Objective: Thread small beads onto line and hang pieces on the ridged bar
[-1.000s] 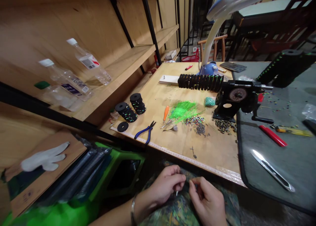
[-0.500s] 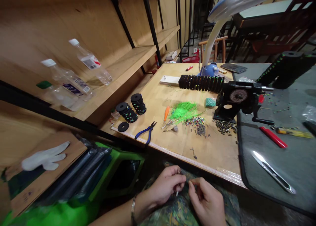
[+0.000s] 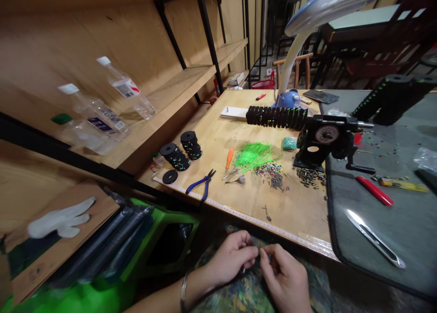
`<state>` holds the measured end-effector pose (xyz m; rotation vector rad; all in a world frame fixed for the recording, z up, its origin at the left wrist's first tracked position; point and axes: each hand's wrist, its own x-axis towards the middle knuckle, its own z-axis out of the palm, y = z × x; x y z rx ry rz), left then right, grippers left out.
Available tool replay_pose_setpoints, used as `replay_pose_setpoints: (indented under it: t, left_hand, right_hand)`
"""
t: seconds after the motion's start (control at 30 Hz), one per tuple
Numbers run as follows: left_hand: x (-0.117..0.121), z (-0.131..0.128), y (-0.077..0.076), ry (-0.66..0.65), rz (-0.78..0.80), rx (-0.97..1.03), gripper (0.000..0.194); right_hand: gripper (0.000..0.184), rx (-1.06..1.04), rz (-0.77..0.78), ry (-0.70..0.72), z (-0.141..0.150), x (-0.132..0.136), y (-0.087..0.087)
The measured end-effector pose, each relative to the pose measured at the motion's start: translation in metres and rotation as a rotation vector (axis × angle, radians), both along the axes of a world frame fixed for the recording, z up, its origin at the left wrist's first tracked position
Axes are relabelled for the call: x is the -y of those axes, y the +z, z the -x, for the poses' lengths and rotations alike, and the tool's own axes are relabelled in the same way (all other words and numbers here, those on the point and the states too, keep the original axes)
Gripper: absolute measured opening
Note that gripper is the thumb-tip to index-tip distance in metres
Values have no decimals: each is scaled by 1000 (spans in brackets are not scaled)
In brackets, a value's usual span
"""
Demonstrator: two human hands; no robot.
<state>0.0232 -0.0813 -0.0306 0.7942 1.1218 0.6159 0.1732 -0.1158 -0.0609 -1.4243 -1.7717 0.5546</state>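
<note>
Both hands are pinched close together above my lap, just in front of the table's near edge. My left hand is closed, with a small pale tip showing under its fingers. Beside it, my right hand presses thumb and forefinger together. Whatever the fingers hold is too small to make out. On the table ahead lies a small metal fitting. Beyond it are a heap of grey beads, mixed coloured beads, bright green strands and dark metal pieces.
Blue pliers lie near the left edge, by black spools and an orange-handled tool. A black winding machine stands at right under a lamp. A silver knife rests on the grey mat. Bottles stand on a left shelf.
The view has shifted very slightly. My hands stay pinched together, and the pale tip under my left hand shows less than before.
</note>
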Motion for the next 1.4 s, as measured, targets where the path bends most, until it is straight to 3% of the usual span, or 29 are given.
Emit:
replay_pose_setpoints:
  t: [0.17, 0.63, 0.93, 1.13, 1.4]
  left_hand:
    - [2, -1, 1, -18, -74, -55, 35]
    - [5, 4, 1, -150, -559, -391, 10]
    - [6, 8, 1, -197, -683, -461, 10]
    - [6, 8, 3, -240, -739, -497, 8]
    - [6, 9, 4, -257, -787, -519, 10]
  right_hand:
    - [26, -30, 20, 9, -2, -1, 1]
    - [30, -239, 225, -2, -4, -6, -5]
    - [38, -582, 463, 53, -5, -9, 3]
    - [59, -707, 608, 22, -5, -9, 2]
    - [49, -770, 630, 70, -3, -10, 3]
